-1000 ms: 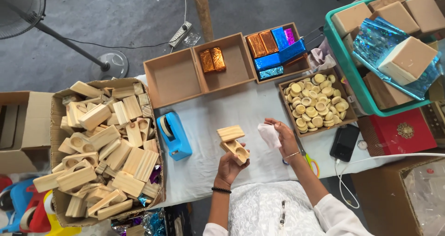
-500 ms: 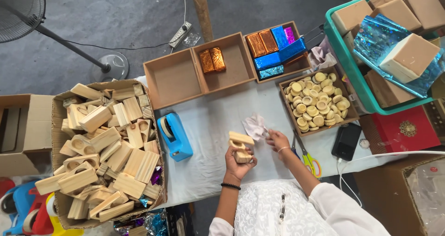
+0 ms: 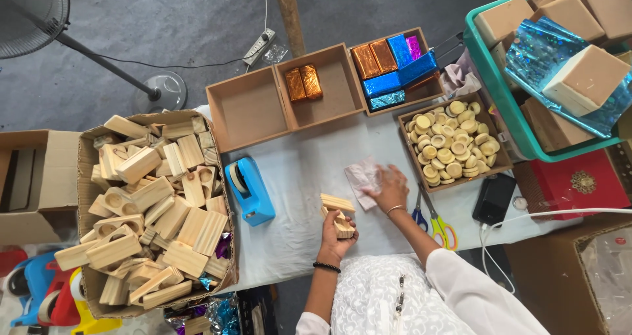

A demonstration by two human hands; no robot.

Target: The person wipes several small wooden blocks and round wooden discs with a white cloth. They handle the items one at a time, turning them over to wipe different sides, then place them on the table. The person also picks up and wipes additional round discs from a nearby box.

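Note:
My left hand [image 3: 337, 241] grips a small stack of pale wooden blocks [image 3: 338, 212] just above the white table cloth [image 3: 296, 177]. My right hand [image 3: 390, 188] lies flat, fingers spread, on a crumpled pinkish clear wrapper sheet [image 3: 360, 175] to the right of the blocks. A tray of round pale discs [image 3: 451, 144] stands just beyond the right hand.
A carton heaped with wooden blocks [image 3: 148, 210] stands at the left, a blue tape dispenser [image 3: 249, 190] beside it. Open wooden trays [image 3: 253, 111] hold orange and blue foil-wrapped pieces [image 3: 388, 62]. Scissors [image 3: 434, 220] and a black phone [image 3: 495, 199] lie right; a green crate [image 3: 500, 85] behind.
The right hand has moved from beside the blocks out to the right and pressed down onto the wrapper sheet. The left hand keeps the blocks, shifted slightly.

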